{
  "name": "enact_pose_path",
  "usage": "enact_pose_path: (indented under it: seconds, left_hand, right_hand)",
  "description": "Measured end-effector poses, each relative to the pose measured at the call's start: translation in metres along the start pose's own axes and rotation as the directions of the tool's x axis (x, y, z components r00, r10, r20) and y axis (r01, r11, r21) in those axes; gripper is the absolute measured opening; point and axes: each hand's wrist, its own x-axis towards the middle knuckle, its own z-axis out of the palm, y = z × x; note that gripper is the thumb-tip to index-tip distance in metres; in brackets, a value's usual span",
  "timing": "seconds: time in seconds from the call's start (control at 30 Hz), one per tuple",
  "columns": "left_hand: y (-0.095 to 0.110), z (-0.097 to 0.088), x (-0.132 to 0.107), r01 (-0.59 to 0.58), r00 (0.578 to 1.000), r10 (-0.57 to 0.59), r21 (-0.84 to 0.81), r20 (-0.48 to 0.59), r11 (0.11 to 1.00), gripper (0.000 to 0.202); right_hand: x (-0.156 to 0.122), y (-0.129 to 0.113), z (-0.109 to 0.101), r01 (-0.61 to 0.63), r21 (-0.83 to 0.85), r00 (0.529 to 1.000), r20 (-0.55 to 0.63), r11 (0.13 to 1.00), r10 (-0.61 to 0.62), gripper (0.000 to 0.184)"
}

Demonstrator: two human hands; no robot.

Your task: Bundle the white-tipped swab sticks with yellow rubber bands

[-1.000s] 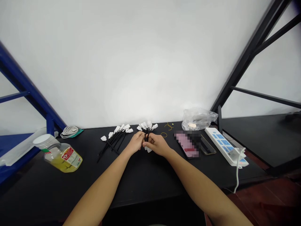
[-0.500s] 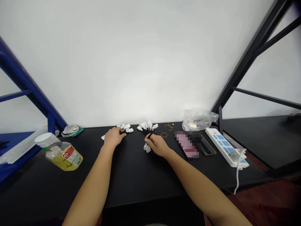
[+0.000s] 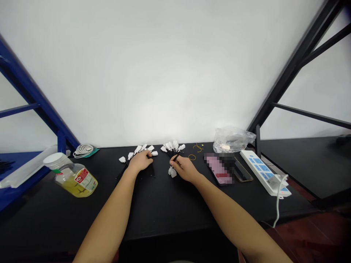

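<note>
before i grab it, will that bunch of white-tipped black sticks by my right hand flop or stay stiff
Probably fairly stiff and light: the thin black stems run straight, not drooping, from the right hand. The white tips look thin, so they may crease easily.

bench left: a white-lidded jar (image 3: 75, 180) of yellow liquid with a red label, near the front.
bench back: a coiled white cable (image 3: 83, 150) on a green card (image 3: 93, 152).
bench right: a crumpled clear plastic bag (image 3: 233, 141), a pixelated phone (image 3: 218, 168) just beside a dark phone (image 3: 242, 171), and a white power strip (image 3: 259, 171) with blue panels.
frames: blue steel (image 3: 35, 91) left, black steel (image 3: 290, 84) right.
</note>
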Motion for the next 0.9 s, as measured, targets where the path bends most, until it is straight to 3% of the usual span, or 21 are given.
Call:
enact_pose_path:
  seconds: [0.07, 0.23, 0.4, 0.5, 0.57, 0.67, 0.77, 0.9]
  left_hand:
    - [0.002, -0.001, 0.001, -0.018, 0.999, 0.013, -0.126, -0.041, 0.992, 0.022]
    - [0.004, -0.005, 0.004, 0.012, 0.991, -0.042, -0.217, -0.131, 0.976, 0.032]
    - [0.012, -0.004, 0.000, -0.159, 0.954, 0.025, -0.432, -0.300, 0.888, 0.032]
    - [0.025, -0.006, -0.009, -0.267, 0.901, 0.073, -0.412, -0.429, 0.871, 0.029]
    - [0.037, -0.006, -0.016, -0.344, 0.876, 0.144, -0.389, -0.460, 0.854, 0.032]
    - [0.055, -0.001, -0.027, -0.405, 0.894, 0.249, -0.434, -0.372, 0.805, 0.033]
    - [0.070, 0.010, -0.034, -0.374, 0.927, 0.304, -0.539, -0.218, 0.755, 0.034]
    - [0.075, 0.020, -0.036, -0.371, 0.926, 0.333, -0.572, -0.176, 0.731, 0.041]
  right_hand:
    - [0.000, 0.000, 0.000, -0.001, 0.002, 1.000, 0.003, 1.000, 0.001, 0.017]
    - [0.000, 0.000, 0.000, -0.001, -0.008, 1.000, 0.011, 1.000, 0.001, 0.017]
    - [0.000, 0.000, -0.001, 0.018, -0.015, 1.000, 0.009, 1.000, -0.018, 0.018]
    - [0.000, 0.001, 0.000, 0.036, -0.010, 0.999, 0.005, 0.999, -0.036, 0.018]
    - [0.000, 0.001, 0.000, 0.037, -0.007, 0.999, 0.001, 0.999, -0.037, 0.018]
    - [-0.001, 0.002, 0.001, 0.030, -0.006, 0.999, -0.012, 1.000, -0.030, 0.020]
    - [-0.001, 0.004, 0.001, 0.042, -0.029, 0.999, -0.023, 0.999, -0.042, 0.022]
    - [-0.001, 0.004, 0.001, 0.084, -0.042, 0.996, -0.037, 0.996, -0.085, 0.023]
